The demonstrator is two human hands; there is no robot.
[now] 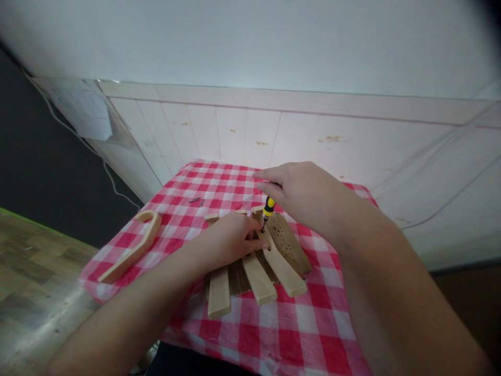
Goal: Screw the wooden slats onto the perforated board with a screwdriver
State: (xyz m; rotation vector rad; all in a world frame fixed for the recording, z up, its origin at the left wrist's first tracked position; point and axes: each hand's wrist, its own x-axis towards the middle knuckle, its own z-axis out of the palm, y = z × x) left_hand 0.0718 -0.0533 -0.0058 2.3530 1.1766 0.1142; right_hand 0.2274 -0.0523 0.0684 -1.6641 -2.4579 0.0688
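Note:
My right hand is closed around the top of a yellow and black screwdriver, which leans slightly with its tip down at a hole in a pale wooden hook. My left hand presses on the wood, its thumb and fingers around the spot where the tip meets the hook; what the fingertips pinch, if anything, is hidden. Two more wooden hooks, a middle one and a left one, lie beside it across a darker wooden board dotted with small holes.
A loose wooden hook lies at the left of the red and white checked tablecloth. A few screws rest near the back. Behind the table stands a white panelled wall, with a cable hanging at the left.

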